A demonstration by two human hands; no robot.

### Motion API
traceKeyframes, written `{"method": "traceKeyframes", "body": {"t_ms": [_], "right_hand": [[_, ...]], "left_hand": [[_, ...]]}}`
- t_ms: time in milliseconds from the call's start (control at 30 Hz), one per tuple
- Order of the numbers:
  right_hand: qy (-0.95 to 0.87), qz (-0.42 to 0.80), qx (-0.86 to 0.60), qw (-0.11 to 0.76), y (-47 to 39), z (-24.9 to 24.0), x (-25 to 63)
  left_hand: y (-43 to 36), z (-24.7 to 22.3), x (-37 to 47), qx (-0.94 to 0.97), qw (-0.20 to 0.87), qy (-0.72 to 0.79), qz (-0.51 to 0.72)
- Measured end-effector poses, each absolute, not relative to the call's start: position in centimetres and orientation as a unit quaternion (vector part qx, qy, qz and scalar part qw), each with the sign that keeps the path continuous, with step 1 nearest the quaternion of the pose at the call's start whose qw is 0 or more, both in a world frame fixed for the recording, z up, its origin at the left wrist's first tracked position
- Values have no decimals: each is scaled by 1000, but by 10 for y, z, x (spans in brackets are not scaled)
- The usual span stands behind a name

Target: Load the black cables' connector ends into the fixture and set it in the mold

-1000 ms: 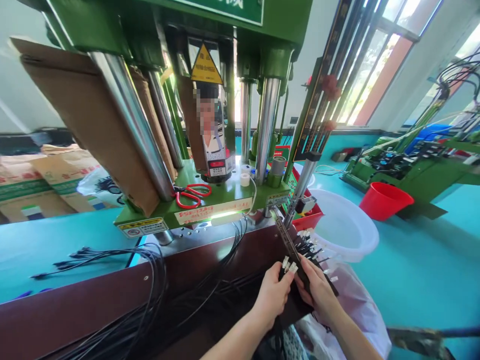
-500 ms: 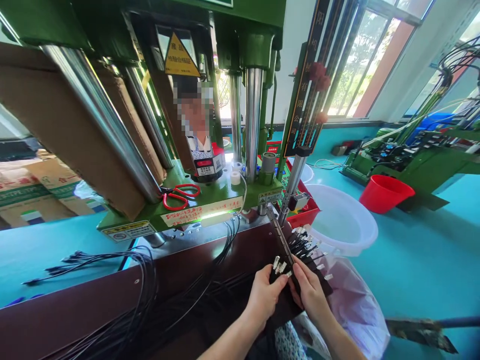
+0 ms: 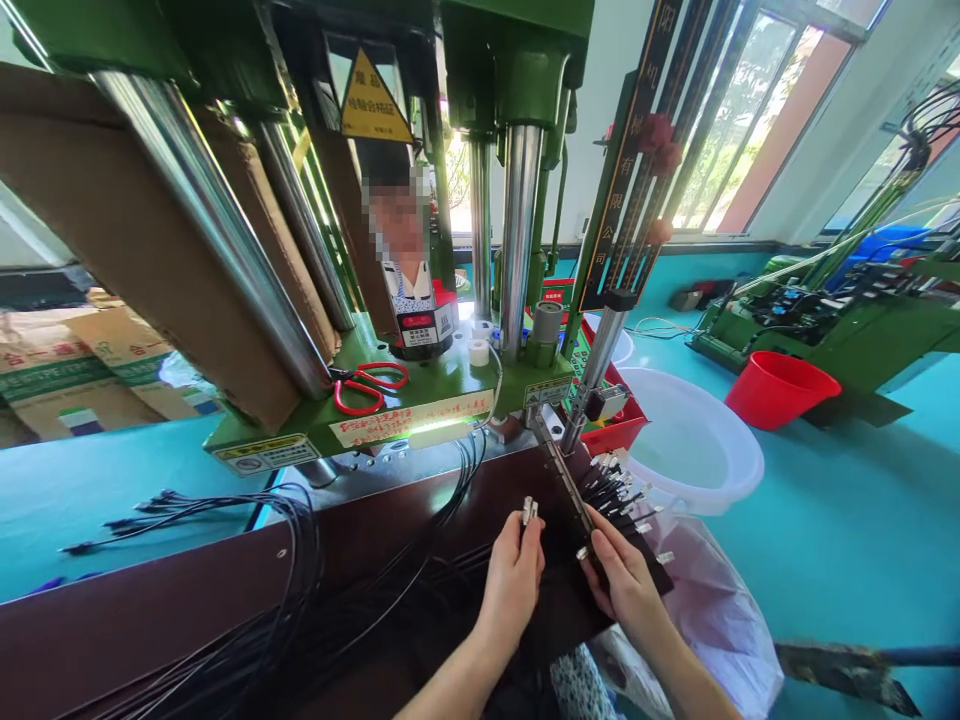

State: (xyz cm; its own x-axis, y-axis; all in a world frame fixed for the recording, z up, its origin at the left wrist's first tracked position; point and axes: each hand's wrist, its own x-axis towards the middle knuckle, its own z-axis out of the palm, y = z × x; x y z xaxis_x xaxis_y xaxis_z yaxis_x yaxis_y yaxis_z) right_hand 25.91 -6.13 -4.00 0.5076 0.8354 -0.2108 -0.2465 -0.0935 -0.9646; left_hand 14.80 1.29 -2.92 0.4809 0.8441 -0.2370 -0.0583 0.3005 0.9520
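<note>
Head view: long narrow slotted strip [image 3: 564,478] runs diagonally right of centre, far end by the press base [image 3: 442,385], near end in the right hand [image 3: 624,572]. Looks like metal, so likely stiff, with some weight for its size, maybe slick on the flat faces; best held by its long edges near the lower end, thumb on top. Right hand has fingers curled around that end, thumb pressed on it, little gap. One small pale connector [image 3: 583,553] sits at the strip's near end, just beside the right thumb.

Left hand [image 3: 513,575] is left of the strip, apart from it, thumb and fingers pinched together on a few small connectors [image 3: 530,509], tips up; exact count unclear. These are probably very light and hard, leads soft and floppy; take them by the housings, since pulling on the wire could strain the joint.

More white-tipped leads [image 3: 609,488] lie fanned out just right of the strip. Black cables [image 3: 300,560] spread over the brown tabletop [image 3: 161,590], lower left to centre. Red-handled scissors [image 3: 371,388] rest on the press base, left of centre. White tub [image 3: 686,440] at right.
</note>
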Motion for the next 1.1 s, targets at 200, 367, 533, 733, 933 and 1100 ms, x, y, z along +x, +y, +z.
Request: {"method": "traceKeyframes", "body": {"t_ms": [200,367,533,733,933,1100], "right_hand": [[-266,442,-601,610,-62,-37,259],[-268,447,-595,612,-61,-39,260],[-268,454,-593,608,-62,-35,262],[-310,439,-584,608,-61,-40,262],[-348,416,-585,603,-62,-42,258],[-268,446,-590,618,-62,-41,260]], "left_hand": [[11,-35,149,525,722,364,265],[12,-40,153,539,715,354,269],[12,-41,151,540,705,364,282],[12,-37,148,547,689,375,293],[11,-30,144,541,697,363,300],[14,-15,142,457,754,373,290]]}}
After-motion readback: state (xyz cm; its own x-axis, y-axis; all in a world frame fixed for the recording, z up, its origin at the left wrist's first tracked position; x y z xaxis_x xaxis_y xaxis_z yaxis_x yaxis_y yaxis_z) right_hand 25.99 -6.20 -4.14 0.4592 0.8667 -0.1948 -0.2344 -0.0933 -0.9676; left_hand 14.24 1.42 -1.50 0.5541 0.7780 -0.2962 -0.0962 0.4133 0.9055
